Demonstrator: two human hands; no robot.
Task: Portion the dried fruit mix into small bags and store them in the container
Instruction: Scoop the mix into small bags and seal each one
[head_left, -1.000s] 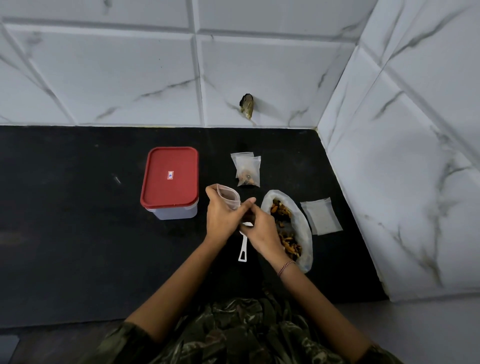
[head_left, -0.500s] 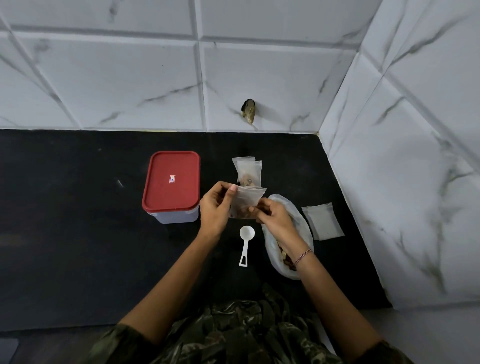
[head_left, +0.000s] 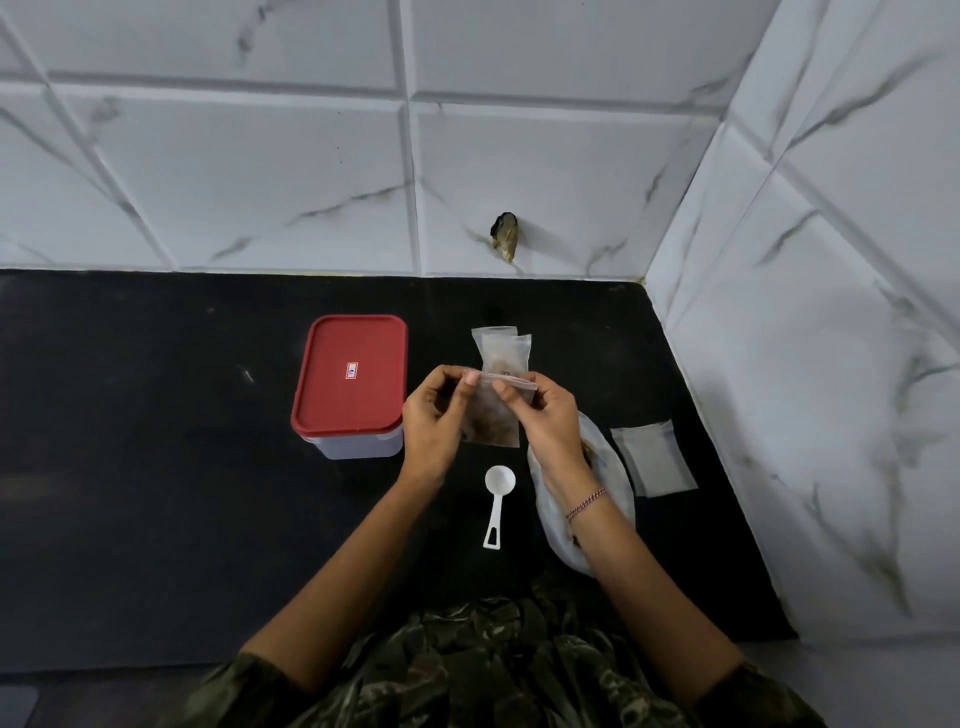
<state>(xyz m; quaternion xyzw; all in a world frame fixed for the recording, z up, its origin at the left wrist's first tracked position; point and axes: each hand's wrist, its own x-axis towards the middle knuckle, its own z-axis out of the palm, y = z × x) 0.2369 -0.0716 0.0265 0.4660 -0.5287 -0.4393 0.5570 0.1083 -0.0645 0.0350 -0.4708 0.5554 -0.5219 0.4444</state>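
Note:
A small clear zip bag (head_left: 491, 415) with dried fruit in its bottom hangs upright above the black counter. My left hand (head_left: 434, 415) pinches its top strip at the left and my right hand (head_left: 548, 415) pinches it at the right. Behind it lie filled small bags (head_left: 503, 349). The large bag of dried fruit mix (head_left: 610, 467) lies under my right wrist, mostly hidden. A white scoop (head_left: 497, 499) rests on the counter below my hands. The container (head_left: 349, 387) with a red lid stands shut to the left.
A stack of empty small bags (head_left: 652, 457) lies at the right near the tiled side wall. The tiled back wall rises behind the black counter (head_left: 156, 467), with a dark chip (head_left: 505, 236) in it.
The small bag has been lifted and turned upright between both hands. My right hand has left the scoop, which now lies alone on the counter.

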